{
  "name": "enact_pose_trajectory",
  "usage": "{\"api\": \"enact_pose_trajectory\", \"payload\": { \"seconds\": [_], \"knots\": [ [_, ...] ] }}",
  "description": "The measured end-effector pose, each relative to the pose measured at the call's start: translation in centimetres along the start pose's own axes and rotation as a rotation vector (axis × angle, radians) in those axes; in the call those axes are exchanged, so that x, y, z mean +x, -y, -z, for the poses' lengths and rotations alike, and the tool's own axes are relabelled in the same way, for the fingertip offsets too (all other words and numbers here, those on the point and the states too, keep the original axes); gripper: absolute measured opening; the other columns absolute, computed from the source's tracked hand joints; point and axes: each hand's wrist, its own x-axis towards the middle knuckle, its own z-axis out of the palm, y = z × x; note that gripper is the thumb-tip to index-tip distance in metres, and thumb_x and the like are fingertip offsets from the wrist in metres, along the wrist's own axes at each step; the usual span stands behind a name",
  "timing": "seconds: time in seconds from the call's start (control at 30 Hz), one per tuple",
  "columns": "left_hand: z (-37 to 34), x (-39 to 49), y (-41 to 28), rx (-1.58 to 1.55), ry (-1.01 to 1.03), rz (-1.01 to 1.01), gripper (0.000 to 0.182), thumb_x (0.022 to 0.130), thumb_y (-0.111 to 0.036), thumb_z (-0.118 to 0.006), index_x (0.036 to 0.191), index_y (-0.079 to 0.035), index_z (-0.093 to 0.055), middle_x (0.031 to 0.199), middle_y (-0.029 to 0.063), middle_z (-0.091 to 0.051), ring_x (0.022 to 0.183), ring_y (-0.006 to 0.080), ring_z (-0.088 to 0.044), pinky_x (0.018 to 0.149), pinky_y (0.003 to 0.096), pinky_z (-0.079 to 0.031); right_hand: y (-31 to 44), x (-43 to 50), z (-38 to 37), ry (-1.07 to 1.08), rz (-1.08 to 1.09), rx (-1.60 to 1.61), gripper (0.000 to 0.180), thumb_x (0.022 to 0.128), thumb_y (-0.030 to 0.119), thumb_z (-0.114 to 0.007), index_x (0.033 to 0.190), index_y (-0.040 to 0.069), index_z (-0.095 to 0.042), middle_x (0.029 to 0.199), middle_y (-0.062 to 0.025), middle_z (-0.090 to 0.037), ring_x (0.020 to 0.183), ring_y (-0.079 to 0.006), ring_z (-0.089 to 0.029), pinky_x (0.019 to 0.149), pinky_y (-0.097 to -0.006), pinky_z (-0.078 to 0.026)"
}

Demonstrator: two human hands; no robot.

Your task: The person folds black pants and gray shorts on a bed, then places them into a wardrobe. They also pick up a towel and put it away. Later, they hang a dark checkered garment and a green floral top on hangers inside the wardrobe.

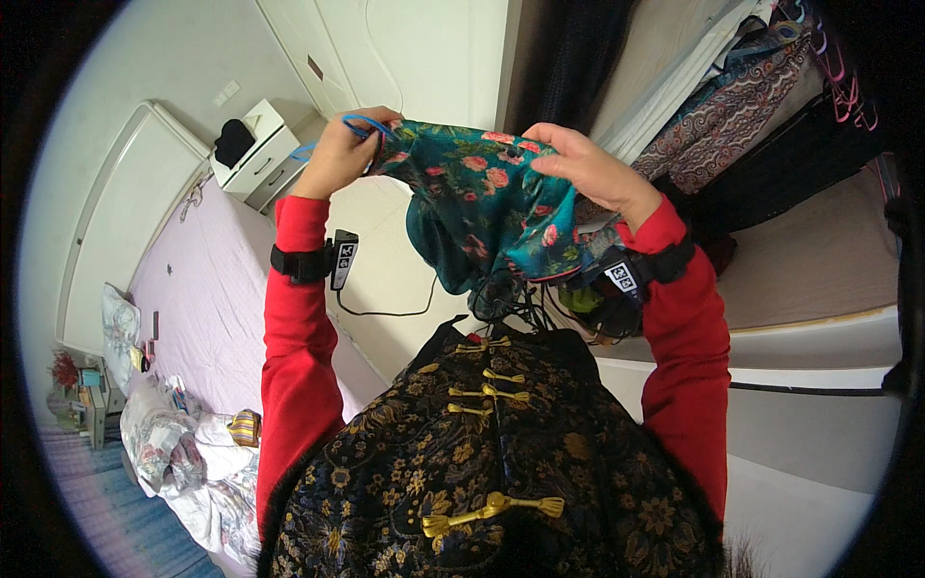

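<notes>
A teal floral garment (484,173) with pink roses stretches between my two hands. My left hand (354,148) grips its upper left corner, along with a blue plastic clothes hanger (365,124) that passes behind my fingers. At the other end, my right hand (578,162) pinches the garment's upper edge, thumb in front. The cloth hangs in folds below, and a pink trim (553,278) shows along its lower right edge. Part of the hanger is hidden by my left hand.
On the right, an open wardrobe holds a patterned hanging garment (730,108) and pink hangers (849,94). A bed with a lilac sheet (209,267) and crumpled bedding (173,441) lies at left, beside a white nightstand (260,159). A black cable (390,313) dangles near my left forearm.
</notes>
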Motion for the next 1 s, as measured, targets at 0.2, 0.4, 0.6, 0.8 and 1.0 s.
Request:
{"api": "enact_pose_trajectory", "payload": {
  "seconds": [0.2, 0.4, 0.6, 0.8, 1.0],
  "knots": [
    [0.2, 0.3, -0.7, -0.023, -0.007, 0.038, 0.021, 0.081, 0.002, -0.043, 0.095, 0.002, -0.059, 0.077, 0.006, -0.06, 0.072, 0.0106, -0.052, 0.07, 0.0244, -0.046, -0.2, 0.2, -0.2, -0.312, 0.373, -0.755, 0.02, 0.08, 0.008, -0.06, 0.097, 0.001, -0.053, 0.087, -0.0206, -0.057, 0.083, -0.0377, -0.057, 0.069, -0.0375, -0.046],
    [0.5, 0.6, -1.8, 0.028, 0.034, -0.008, 0.021, 0.08, 0.003, -0.043, 0.094, 0.002, -0.059, 0.075, 0.0071, -0.058, 0.07, 0.0112, -0.052, 0.067, 0.0244, -0.046, -0.1, 0.4, -0.3, -0.415, 0.336, -0.954, 0.018, 0.077, 0.008, -0.063, 0.092, 0.0, -0.058, 0.081, -0.0175, -0.056, 0.081, -0.037, -0.057, 0.07, -0.0397, -0.046],
    [0.6, 0.5, -1.7, 0.048, -0.019, -0.05, 0.019, 0.082, 0.003, -0.045, 0.093, 0.002, -0.059, 0.076, 0.0078, -0.059, 0.068, 0.0118, -0.052, 0.066, 0.0249, -0.046, -0.6, 0.2, 0.1, -0.376, 0.347, -0.835, 0.02, 0.078, 0.003, -0.057, 0.098, 0.0, -0.057, 0.087, -0.0181, -0.059, 0.083, -0.0353, -0.059, 0.074, -0.0366, -0.046],
    [0.4, 0.3, -1.0, -0.13, -0.104, 0.133, 0.02, 0.084, 0.0, -0.045, 0.096, 0.003, -0.061, 0.083, 0.0058, -0.062, 0.075, 0.012, -0.056, 0.07, 0.0244, -0.047, 0.1, -0.1, 0.9, -0.312, 0.156, -0.686, 0.02, 0.081, 0.01, -0.058, 0.098, 0.0, -0.058, 0.09, -0.0189, -0.061, 0.083, -0.0333, -0.061, 0.073, -0.0349, -0.047],
    [-0.3, -0.3, -0.7, -0.36, -0.096, 0.246, 0.019, 0.089, -0.007, -0.049, 0.1, 0.002, -0.061, 0.088, 0.0041, -0.062, 0.079, 0.0103, -0.058, 0.07, 0.0219, -0.047, 0.9, -0.6, 0.4, -0.487, 0.219, -0.944, 0.017, 0.086, 0.009, -0.053, 0.098, -0.001, -0.058, 0.08, -0.0165, -0.062, 0.074, -0.0264, -0.061, 0.068, -0.0332, -0.046]
  ]
}}
